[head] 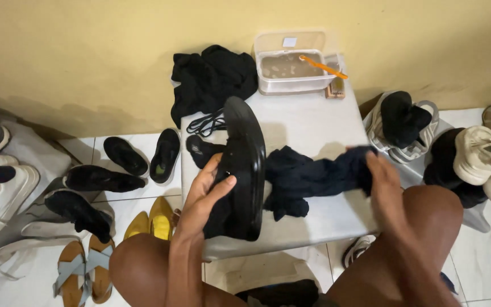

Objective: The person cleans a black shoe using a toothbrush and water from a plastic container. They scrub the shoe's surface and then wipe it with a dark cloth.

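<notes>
The left hand (207,190) is closed around a black shoe (241,170), which stands on its side on the small white table (313,122). The fingers wrap the shoe's near edge, the thumb lies across its black face, and the toe points away from the grip toward the wall. The right hand (383,182) is closed on one end of a dark blue cloth (308,176). The rest of the cloth trails from that grip across the tabletop and ends just beside the shoe.

Beyond both grips, at the table's far edge, stand a clear plastic tub of cloudy water (291,71) with an orange toothbrush (324,67) across its rim, a small scrubbing brush (336,86), a heap of black cloth (211,77) and loose black laces (207,122).

Judgement: the work in hand appears to be wiping the shoe. It would go best with the left hand keeping the shoe braced against the table, the cloth bunched into a firm pad, and strokes running away from the thumb.
</notes>
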